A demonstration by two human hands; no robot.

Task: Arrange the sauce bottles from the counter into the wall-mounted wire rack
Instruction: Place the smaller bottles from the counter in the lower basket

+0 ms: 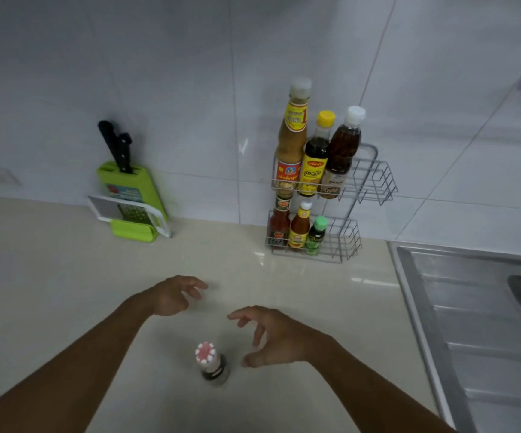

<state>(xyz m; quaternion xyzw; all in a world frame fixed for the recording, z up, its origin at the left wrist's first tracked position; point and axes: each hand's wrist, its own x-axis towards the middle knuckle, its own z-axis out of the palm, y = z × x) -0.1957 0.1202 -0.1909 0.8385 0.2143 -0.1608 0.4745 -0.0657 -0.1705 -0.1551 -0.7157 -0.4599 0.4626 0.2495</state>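
Both hands (pixel 218 317) hover empty, bottle (pixel 211 361) between the forearms

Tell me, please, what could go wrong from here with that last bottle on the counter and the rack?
1. The last bottle stands upright between both open hands; the right hand is close beside it and might knock it over if it closes off-centre.
2. The wire rack has free room only at the right of each tier, next to packed bottles such as the white-capped bottle; squeezing in could jostle them.
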